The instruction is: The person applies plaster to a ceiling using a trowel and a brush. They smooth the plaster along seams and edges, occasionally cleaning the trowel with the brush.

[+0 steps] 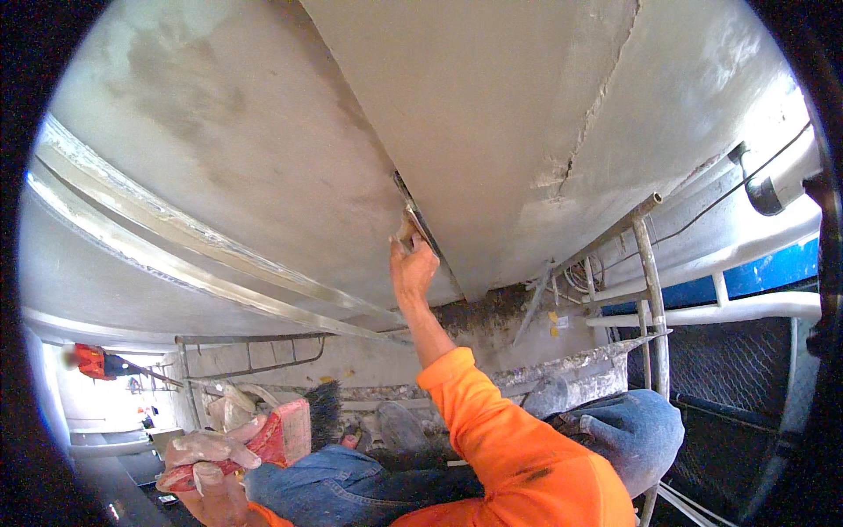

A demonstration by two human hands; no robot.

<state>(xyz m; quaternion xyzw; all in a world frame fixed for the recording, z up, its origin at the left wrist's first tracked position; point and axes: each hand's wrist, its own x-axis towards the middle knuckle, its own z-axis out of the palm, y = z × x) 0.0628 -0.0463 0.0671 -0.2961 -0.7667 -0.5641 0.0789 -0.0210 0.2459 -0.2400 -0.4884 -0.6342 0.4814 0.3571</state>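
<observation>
My right hand reaches up in an orange sleeve, gripping a long trowel whose blade lies against the grey plastered ceiling, along a straight seam. A rough crack line runs through the plaster to the right. At the lower left, my left hand is wrapped round the red handle of a wide brush with dark bristles. A pale, dusty object sits just behind that hand; I cannot make out what it is.
Metal scaffold tubes stand at the right, near a pipe, cable and black mesh. Plaster-spattered scaffold framing crosses beyond my bent, jeans-clad knees. A railing stands at the left. A co-worker in an orange top is at the far left.
</observation>
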